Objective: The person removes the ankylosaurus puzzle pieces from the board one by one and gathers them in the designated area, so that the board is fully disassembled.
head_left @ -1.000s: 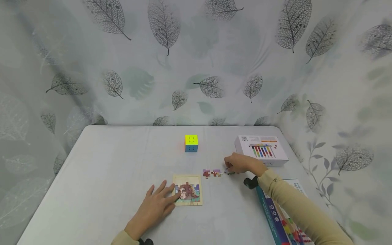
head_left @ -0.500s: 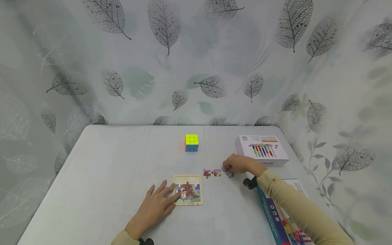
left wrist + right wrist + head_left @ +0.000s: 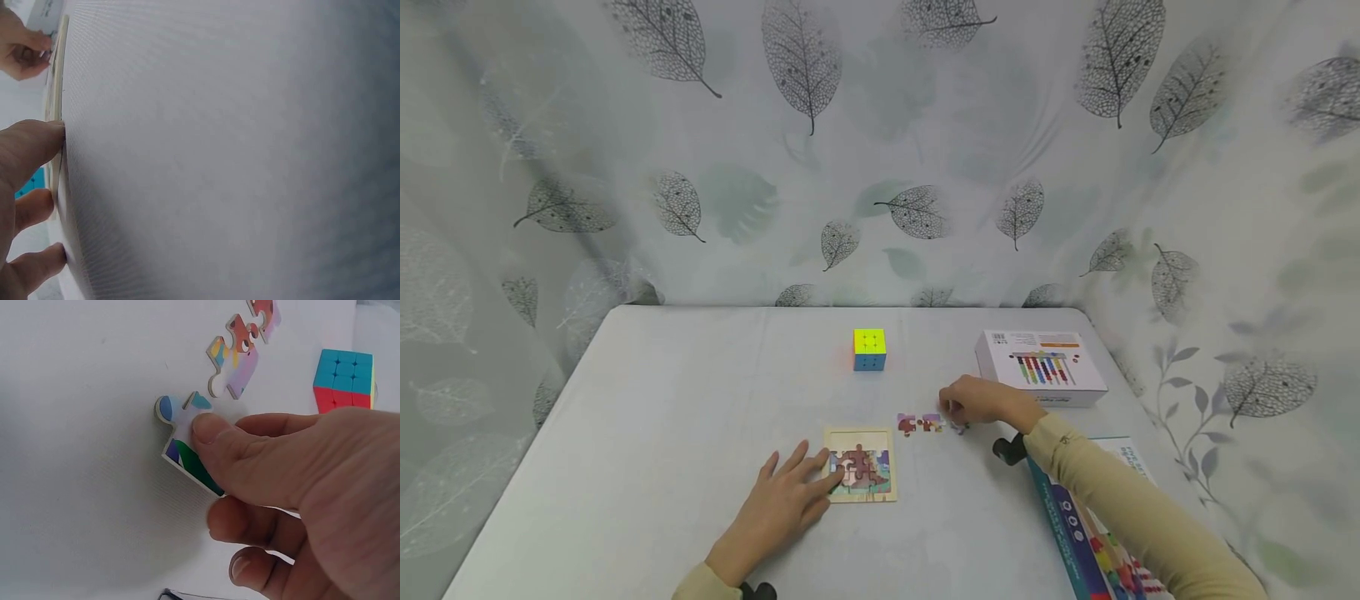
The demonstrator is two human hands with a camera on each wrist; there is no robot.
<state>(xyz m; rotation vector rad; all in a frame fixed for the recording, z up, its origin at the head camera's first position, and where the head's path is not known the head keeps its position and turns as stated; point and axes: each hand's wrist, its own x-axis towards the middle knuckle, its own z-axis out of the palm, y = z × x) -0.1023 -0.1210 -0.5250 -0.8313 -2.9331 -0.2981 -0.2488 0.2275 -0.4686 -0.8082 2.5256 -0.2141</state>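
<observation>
My right hand [image 3: 985, 401] pinches a jigsaw piece [image 3: 182, 439] with thumb and fingers. The piece shows blue, green and purple, and part of it lies under the thumb. Two more jigsaw pieces, one with cartoon eyes [image 3: 245, 361] and one at the view's top edge [image 3: 269, 314], lie in line beyond it. On the left edge of a wooden puzzle tray [image 3: 861, 432] rest the spread fingers of my left hand [image 3: 781, 505]. Joined pieces with a brown figure [image 3: 861, 471] fill the tray's lower part; bare wood shows along its top.
A puzzle cube [image 3: 869, 350] stands behind the tray. At the back right lies a white box [image 3: 1041, 367] with a picture of coloured beads. Another colourful box [image 3: 1067, 533] sits at the right, partly under my right forearm.
The right hand has shifted slightly left with the jigsaw piece, closer to the two lying pieces. My left hand and the tray have stayed put.
</observation>
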